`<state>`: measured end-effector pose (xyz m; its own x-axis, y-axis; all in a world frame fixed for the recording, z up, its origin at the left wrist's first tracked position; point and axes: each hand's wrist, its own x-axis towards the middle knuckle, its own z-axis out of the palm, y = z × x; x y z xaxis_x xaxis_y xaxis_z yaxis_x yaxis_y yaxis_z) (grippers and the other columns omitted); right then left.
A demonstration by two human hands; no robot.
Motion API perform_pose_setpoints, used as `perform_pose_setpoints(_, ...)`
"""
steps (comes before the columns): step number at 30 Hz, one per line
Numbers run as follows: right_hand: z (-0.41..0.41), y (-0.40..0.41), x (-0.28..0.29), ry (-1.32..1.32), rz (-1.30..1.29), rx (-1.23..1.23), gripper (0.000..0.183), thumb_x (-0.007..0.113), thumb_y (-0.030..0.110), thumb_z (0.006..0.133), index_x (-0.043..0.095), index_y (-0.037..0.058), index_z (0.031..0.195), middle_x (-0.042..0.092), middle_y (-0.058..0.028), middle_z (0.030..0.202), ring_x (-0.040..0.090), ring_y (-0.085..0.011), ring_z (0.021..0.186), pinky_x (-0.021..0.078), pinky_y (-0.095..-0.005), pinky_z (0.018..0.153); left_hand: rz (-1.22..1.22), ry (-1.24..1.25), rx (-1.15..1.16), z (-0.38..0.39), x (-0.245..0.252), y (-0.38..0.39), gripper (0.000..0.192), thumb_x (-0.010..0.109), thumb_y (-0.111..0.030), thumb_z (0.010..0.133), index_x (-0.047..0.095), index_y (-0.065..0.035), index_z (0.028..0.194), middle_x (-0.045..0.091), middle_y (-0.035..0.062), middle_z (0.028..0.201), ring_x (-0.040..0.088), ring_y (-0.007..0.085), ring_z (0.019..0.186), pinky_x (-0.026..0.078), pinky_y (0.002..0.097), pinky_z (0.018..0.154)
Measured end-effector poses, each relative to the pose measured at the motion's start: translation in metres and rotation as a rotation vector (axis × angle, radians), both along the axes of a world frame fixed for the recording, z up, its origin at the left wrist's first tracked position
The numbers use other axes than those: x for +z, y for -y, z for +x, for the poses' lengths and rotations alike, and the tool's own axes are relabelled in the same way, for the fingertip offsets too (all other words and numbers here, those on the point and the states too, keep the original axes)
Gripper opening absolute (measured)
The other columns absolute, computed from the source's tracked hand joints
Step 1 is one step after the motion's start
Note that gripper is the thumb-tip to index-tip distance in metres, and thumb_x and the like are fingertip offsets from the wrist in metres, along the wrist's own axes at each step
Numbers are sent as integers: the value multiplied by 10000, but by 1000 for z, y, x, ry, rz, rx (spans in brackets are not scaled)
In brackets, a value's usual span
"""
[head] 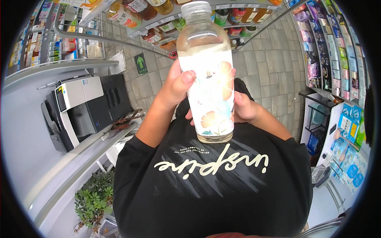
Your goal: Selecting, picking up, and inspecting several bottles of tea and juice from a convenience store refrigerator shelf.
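A clear bottle [205, 89] with a white screw cap [195, 8] stands tilted close before my chest. Its pale wrap label bears orange slices, flowers and a small bee, and glare washes out much of it. My left hand [177, 81] grips the bottle's left side, with the thumb lying over the label. Lower down on the opposite side, my right hand [246, 107] holds the bottle, its thumb against the edge. Most of the fingers are hidden behind the bottle. The bottle's base hangs in front of my black printed T-shirt [214, 178].
Shelves of bottled drinks [166, 20] rise just ahead. A grey and white printer [83, 98] stands at left, above a leafy potted plant [95, 196]. Packed goods [336, 53] line the right. Grey floor tiles [253, 65] lie beyond the bottle.
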<state>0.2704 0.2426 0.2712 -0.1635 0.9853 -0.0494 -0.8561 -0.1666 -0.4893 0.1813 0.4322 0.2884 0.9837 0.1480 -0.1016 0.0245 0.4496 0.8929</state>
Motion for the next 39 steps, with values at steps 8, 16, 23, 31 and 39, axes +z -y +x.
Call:
perform_pose_setpoints(8,-1,-3,1,343,6,-223,797,464,503,1073,150,16,1620,424,-133,1556,445,-237,1412,361,-412,1177,166,121,137,-6,21,2,938,844,-278,777,347,44,1505,550,152,1399,544,229,1284,434,383,1089)
perform_pose_setpoints(16,4,-26,11,220,-155,-468,662,416,462,1098,293,20,1576,496,-141,1493,511,-220,1360,423,-390,1146,572,-35,286,5,52,19,919,893,-232,785,350,43,1474,630,168,1284,625,216,1195,506,382,1011)
perform_pose_setpoints(23,9,-42,3,85,-135,-589,727,232,603,1086,402,56,1532,560,-162,1453,584,-274,1307,472,-413,1108,577,-1,251,10,47,14,875,874,-300,819,363,43,1442,614,176,1263,621,246,1172,498,395,1002)
perform_pose_setpoints(31,18,-34,-2,-344,-17,-232,954,135,800,977,485,54,1457,717,-228,1095,747,-402,801,639,-536,728,430,10,227,28,45,-3,491,545,-194,1058,380,26,1464,608,161,1283,589,214,1173,463,354,1011)
perform_pose_setpoints(39,23,-31,10,-367,-243,-283,1035,67,821,933,565,-10,1295,679,-260,864,724,-395,719,638,-490,650,569,52,108,21,27,0,751,657,-203,972,258,9,1572,454,203,1511,495,310,1370,396,464,1142)
